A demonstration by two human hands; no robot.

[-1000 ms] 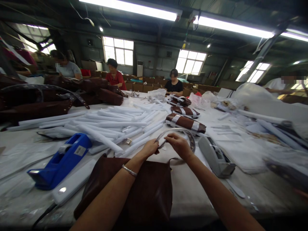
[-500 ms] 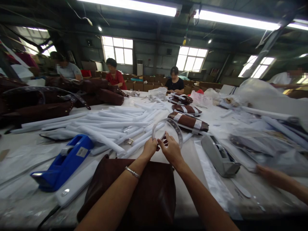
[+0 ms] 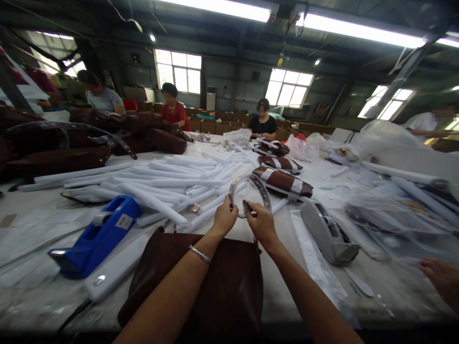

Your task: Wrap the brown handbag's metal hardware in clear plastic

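A dark brown leather bag (image 3: 211, 286) lies on the white table (image 3: 283, 282) right in front of me. Its strap (image 3: 258, 187), wrapped in clear plastic, curls up in a loop above the bag's far edge. My left hand (image 3: 224, 218) pinches the left end of the loop. My right hand (image 3: 261, 222) grips the loop's lower right part close beside it. Both hands are closed on the strap.
A blue tape dispenser (image 3: 96, 235) stands at the left, a grey one (image 3: 328, 234) at the right. Several white paper rolls (image 3: 168, 184) and wrapped brown bags (image 3: 283, 181) lie beyond. More brown bags (image 3: 71, 143) pile at far left. Another person's hand (image 3: 442, 279) reaches in at right; people sit across the table.
The strap loop has tightened and risen from a wide flat arc to a small upright coil. My hands have drawn closer together. Another person's hand appeared at right.
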